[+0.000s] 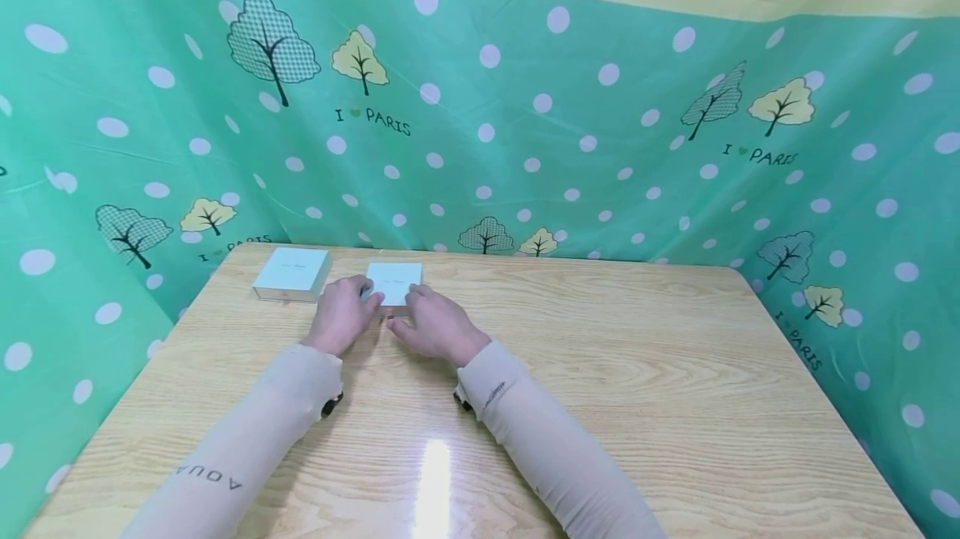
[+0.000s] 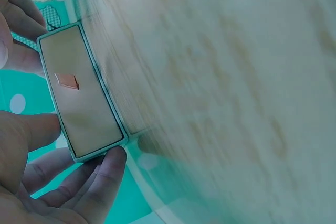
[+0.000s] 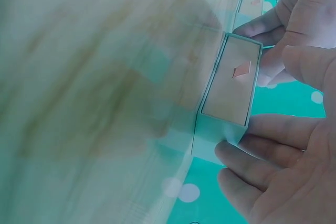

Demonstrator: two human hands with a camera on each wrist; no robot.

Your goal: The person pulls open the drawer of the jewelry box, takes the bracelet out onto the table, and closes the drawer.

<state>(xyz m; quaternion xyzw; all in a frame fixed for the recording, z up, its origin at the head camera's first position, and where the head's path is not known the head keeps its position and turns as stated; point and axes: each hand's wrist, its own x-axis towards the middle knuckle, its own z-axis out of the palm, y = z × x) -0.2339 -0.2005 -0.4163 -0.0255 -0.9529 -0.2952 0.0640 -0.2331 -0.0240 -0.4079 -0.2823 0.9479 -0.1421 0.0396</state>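
Observation:
A small pale-mint drawer box (image 1: 396, 282) sits near the table's back edge, between the two hands. Its beige front (image 2: 86, 98) carries a little copper-coloured pull tab (image 2: 66, 81). The left hand (image 1: 343, 314) grips the box's left side, thumb at the top edge and fingers along the side wall. At the other side is the right hand (image 1: 435, 324), its fairly straight fingers (image 3: 247, 163) touching the side wall while the thumb stands apart from the box. The drawer front is flush with the sleeve.
A second pale-mint box (image 1: 292, 272) of like make rests to the left, at the back left corner of the wooden table (image 1: 637, 372). A green dotted curtain (image 1: 525, 131) hangs right behind the table and along both sides.

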